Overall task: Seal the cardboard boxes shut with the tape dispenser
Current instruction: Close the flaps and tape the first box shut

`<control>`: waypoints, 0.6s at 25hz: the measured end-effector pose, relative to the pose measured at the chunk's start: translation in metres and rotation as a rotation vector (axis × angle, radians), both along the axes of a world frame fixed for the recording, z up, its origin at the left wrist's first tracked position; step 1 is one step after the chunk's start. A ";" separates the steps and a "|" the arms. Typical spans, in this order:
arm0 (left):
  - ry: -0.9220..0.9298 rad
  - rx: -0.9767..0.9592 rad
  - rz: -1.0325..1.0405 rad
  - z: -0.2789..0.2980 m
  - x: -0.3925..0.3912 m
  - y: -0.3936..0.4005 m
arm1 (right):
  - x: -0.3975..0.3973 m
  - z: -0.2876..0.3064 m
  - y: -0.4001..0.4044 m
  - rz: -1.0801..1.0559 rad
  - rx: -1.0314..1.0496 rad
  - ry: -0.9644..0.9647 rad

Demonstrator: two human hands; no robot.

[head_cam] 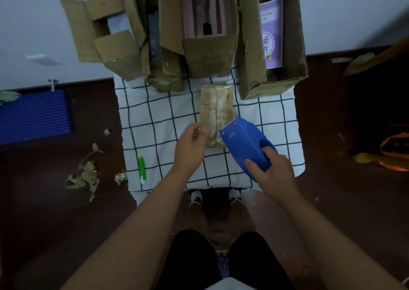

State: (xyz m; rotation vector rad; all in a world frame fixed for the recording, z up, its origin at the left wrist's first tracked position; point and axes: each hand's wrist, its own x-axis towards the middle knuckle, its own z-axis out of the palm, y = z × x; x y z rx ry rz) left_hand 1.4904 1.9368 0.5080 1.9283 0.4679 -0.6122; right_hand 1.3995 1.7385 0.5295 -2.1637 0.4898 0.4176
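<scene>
Two bare hands work over a small taped-up box [216,114] lying in the middle of a checked cloth [155,121]. The left hand [192,144] rests its curled fingers against the near left corner of that box; whether they pinch anything I cannot tell. The right hand [272,172] grips a blue tape dispenser [243,143], thumb along its side and a finger hooked through its opening, with its front edge touching the near right part of the box. Three larger open boxes [210,52] stand along the far edge of the cloth. A green cutter [141,168] lies near the cloth's left edge. Crumpled tape scraps [86,174] litter the dark floor to the left.
</scene>
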 end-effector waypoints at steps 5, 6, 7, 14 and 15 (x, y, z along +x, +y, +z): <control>0.248 -0.390 -0.095 0.063 0.014 0.019 | 0.009 0.049 -0.001 0.092 0.219 0.034; 0.278 -0.431 -0.105 0.073 0.017 0.023 | 0.009 0.059 0.000 0.111 0.263 0.033; 0.287 -0.456 -0.117 0.081 0.019 0.027 | 0.010 0.067 0.001 0.118 0.305 0.034; 0.269 -0.447 -0.216 0.111 0.021 0.041 | 0.018 0.090 0.001 0.081 0.522 0.089; 0.282 -0.452 -0.207 0.112 0.022 0.042 | 0.019 0.092 -0.001 0.067 0.561 0.108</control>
